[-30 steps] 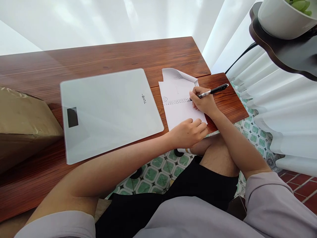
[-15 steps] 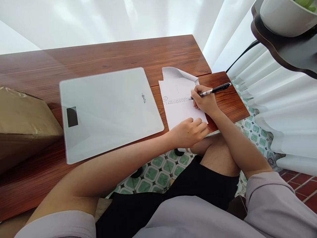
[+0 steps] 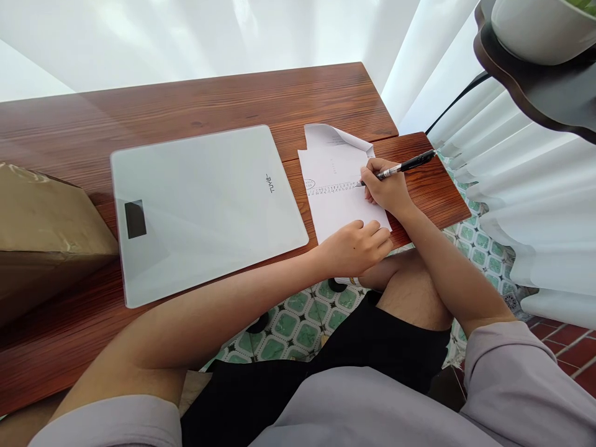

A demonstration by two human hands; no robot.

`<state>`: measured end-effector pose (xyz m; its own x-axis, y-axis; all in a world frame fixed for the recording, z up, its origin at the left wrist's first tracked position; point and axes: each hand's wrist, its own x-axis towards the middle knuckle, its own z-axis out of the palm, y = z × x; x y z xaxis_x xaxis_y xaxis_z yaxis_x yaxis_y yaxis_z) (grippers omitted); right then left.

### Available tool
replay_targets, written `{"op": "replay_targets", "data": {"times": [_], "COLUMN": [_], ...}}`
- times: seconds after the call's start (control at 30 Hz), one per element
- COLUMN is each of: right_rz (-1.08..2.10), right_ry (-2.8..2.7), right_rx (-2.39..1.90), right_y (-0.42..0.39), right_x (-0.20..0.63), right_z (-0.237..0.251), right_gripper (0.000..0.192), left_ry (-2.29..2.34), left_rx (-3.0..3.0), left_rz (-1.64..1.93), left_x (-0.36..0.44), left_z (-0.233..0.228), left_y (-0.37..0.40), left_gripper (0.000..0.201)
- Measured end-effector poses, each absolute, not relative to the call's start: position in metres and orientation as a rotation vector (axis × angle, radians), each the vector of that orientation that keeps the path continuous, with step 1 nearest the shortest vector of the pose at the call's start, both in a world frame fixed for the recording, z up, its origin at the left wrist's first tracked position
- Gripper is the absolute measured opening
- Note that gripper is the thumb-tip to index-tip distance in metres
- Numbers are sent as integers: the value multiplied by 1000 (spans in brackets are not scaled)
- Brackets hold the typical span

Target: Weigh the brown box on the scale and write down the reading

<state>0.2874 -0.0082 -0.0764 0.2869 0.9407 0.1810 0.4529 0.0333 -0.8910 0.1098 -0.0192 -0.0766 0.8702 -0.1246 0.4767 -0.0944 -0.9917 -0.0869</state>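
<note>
Head view: left hand [image 3: 354, 248] curled, pressing the near edge of the paper sheet [image 3: 336, 198] flat on the tabletop [image 3: 195, 102]. Right hand [image 3: 386, 189] has its grip closed around the pen [image 3: 404, 166], tip on the printed row; position barely shifted from a second ago, writing continues. Glass scale [image 3: 205, 208] sits just left.

A white glass scale [image 3: 205, 208] lies flat on the wooden table [image 3: 186, 105], a brown parcel [image 3: 46, 230] just left of it. White curtains [image 3: 526, 198] hang behind and right. A white pot [image 3: 535, 28] sits on a dark shelf [image 3: 535, 93]. Green patterned tiles [image 3: 298, 320] cover the floor.
</note>
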Motion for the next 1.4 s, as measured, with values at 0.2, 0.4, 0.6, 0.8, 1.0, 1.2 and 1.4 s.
{"op": "replay_targets", "data": {"times": [0.2,0.4,0.6,0.8,1.0,1.2,1.4], "right_rz": [613,623,615,583,239,135,148], "right_ry": [-1330,-1357,-1338,-1280,-1302,-1399,-1433], "right_rx": [-1659,-1634,-1594,-1628,-1617,-1710,-1897], "right_y": [-8,-7,-7,-8,-10,-14,-10], "right_x": [287,289,287,288,303,311,304], "right_z": [-75,-76,-76,-75,-68,-58,-52], "right_gripper": [40,38,37,37,28,12,23], "left_ry": [175,171,169,169,182,180,182], "left_rx": [-2990,-2982,-2966,-2973,-2996,-3008,-3023], "left_rz": [-733,-747,-770,-769,-719,-729,-683], "left_x": [110,110,110,110,109,110,110], "left_z": [-76,-76,-76,-77,-76,-75,-75], "left_y": [-20,-19,-19,-19,-19,-20,-20], "left_gripper": [15,17,15,15,17,16,18]}}
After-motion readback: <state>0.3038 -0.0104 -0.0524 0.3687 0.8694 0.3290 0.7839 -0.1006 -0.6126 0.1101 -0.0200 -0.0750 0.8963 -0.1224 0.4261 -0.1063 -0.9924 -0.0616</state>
